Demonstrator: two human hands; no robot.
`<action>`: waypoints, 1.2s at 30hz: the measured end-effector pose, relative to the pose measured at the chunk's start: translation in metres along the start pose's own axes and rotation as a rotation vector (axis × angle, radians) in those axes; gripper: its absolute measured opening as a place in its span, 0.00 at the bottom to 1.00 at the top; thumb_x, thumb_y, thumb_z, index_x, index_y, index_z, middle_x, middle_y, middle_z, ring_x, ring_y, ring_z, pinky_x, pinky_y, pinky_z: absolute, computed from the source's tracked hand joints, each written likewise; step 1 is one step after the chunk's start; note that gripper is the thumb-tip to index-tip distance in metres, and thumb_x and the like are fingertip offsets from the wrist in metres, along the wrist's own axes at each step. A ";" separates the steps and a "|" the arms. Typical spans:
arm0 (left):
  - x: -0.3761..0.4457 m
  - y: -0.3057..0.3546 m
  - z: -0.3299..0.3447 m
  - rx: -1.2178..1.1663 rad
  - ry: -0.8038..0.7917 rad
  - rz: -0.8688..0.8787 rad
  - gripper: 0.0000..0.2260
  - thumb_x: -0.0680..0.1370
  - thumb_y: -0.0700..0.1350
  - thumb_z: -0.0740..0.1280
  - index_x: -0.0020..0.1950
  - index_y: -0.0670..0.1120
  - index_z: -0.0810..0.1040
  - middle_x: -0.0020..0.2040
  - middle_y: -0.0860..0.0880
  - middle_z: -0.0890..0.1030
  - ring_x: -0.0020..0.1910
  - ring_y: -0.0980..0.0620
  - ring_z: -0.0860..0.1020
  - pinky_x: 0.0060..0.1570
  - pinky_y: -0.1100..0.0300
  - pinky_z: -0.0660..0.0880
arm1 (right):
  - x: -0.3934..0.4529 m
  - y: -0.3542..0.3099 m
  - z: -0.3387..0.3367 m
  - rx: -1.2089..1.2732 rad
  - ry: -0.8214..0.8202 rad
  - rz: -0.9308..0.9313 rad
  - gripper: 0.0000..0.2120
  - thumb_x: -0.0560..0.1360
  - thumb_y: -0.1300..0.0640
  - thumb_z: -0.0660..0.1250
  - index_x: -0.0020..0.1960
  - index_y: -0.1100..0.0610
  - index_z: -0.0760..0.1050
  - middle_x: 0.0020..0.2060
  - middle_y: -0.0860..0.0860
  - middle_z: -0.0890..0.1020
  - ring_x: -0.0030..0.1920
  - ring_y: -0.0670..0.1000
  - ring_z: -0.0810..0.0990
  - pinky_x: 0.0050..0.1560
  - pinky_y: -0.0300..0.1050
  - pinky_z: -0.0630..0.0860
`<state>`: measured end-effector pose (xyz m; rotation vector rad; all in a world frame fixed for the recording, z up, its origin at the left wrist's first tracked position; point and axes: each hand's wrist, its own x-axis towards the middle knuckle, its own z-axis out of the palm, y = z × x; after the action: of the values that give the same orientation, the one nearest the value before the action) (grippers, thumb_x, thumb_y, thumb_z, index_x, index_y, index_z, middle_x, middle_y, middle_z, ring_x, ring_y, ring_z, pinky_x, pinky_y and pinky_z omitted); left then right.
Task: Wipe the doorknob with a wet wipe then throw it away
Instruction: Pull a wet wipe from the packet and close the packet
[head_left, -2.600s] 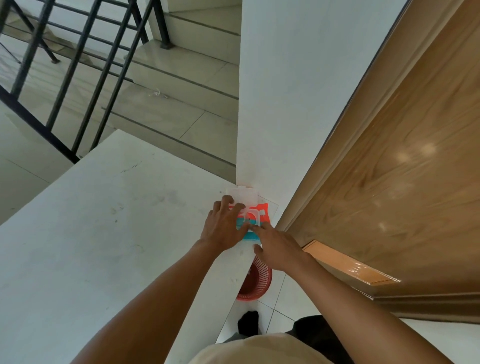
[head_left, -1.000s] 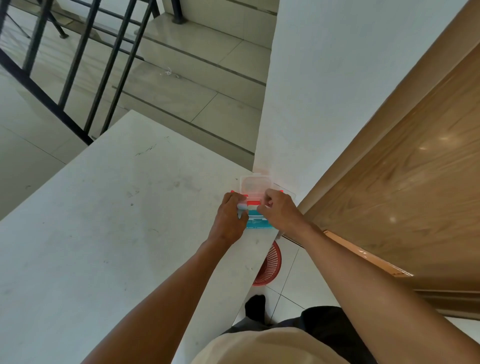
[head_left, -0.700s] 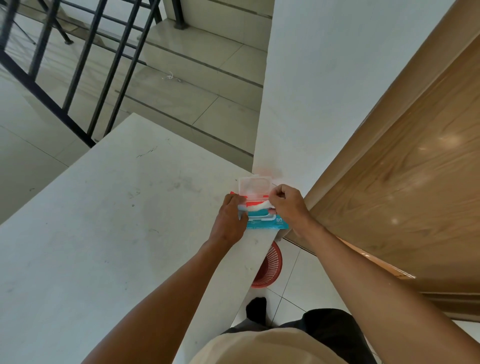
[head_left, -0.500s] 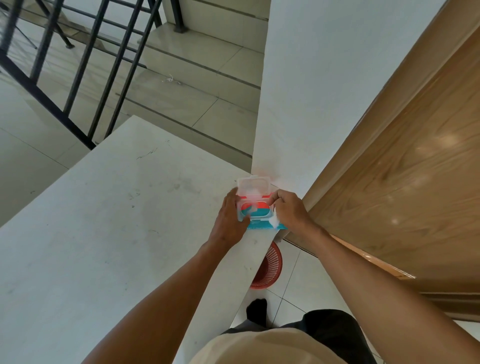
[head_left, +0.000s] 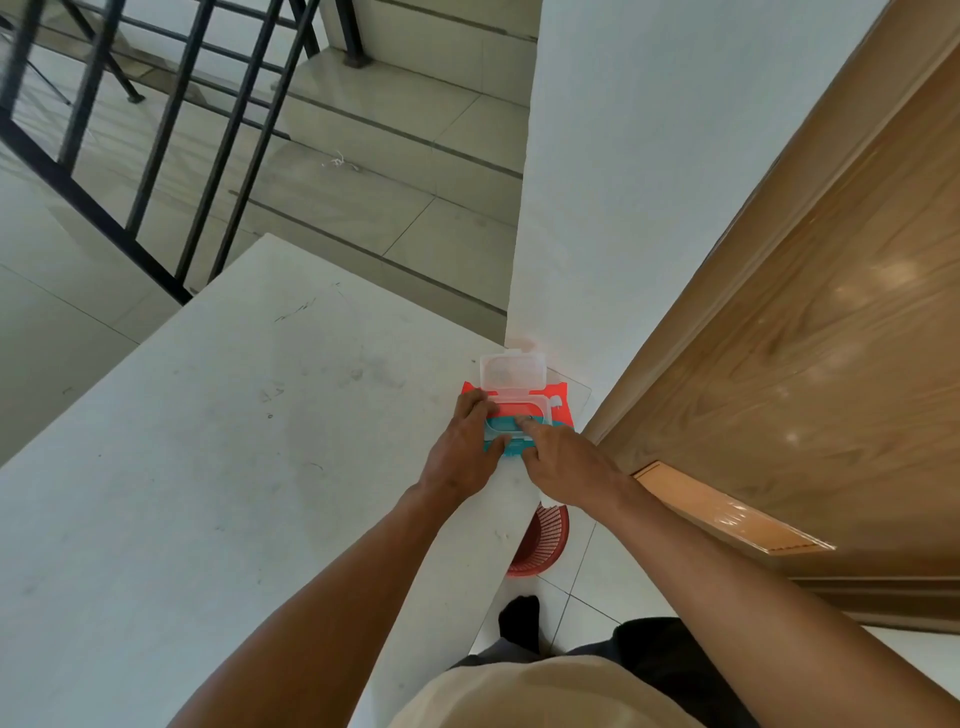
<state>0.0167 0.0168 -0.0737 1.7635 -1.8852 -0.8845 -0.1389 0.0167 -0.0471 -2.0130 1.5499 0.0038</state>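
A red and teal wet wipe pack (head_left: 558, 413) lies at the far right corner of the white table (head_left: 234, 467), its clear lid (head_left: 511, 371) flipped up. My left hand (head_left: 465, 447) grips the pack's left side, fingers on top and thumb at the near edge. My right hand (head_left: 566, 465) rests over the pack's near right corner, forefinger touching the oval opening. A white scrap of wet wipe (head_left: 548, 502) shows under its palm. No doorknob is in view.
A red mesh basket (head_left: 545, 545) stands on the tiled floor below the table's right edge. A wooden door (head_left: 805, 364) fills the right side, a white wall (head_left: 649, 182) stands behind the pack, and stairs with a black railing (head_left: 156, 130) lie far left.
My right hand pinched a white wipe up out of the pack's opening, then came down with its forefinger on the opening. My left hand stayed on the pack; the lid stayed up.
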 end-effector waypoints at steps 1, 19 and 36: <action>0.001 -0.001 0.000 0.020 -0.008 0.001 0.23 0.77 0.46 0.68 0.70 0.47 0.66 0.71 0.48 0.67 0.67 0.46 0.72 0.63 0.50 0.74 | 0.000 0.002 -0.002 -0.007 0.005 0.020 0.23 0.82 0.53 0.57 0.76 0.52 0.60 0.57 0.52 0.80 0.38 0.47 0.80 0.40 0.35 0.78; 0.044 0.027 -0.032 -0.072 0.013 -0.086 0.14 0.78 0.42 0.64 0.62 0.51 0.69 0.61 0.45 0.79 0.54 0.45 0.79 0.53 0.52 0.81 | 0.001 0.011 -0.016 0.139 -0.020 0.145 0.16 0.81 0.56 0.59 0.68 0.49 0.70 0.55 0.49 0.81 0.39 0.47 0.82 0.24 0.29 0.73; -0.012 0.005 -0.020 0.370 -0.023 0.288 0.22 0.76 0.53 0.68 0.68 0.51 0.71 0.70 0.50 0.73 0.68 0.47 0.72 0.69 0.53 0.66 | -0.014 0.028 0.000 0.336 0.155 0.086 0.14 0.80 0.55 0.61 0.65 0.48 0.72 0.60 0.52 0.78 0.46 0.51 0.82 0.36 0.38 0.83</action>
<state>0.0285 0.0256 -0.0542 1.6142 -2.3612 -0.4741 -0.1684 0.0244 -0.0547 -1.7151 1.6082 -0.3628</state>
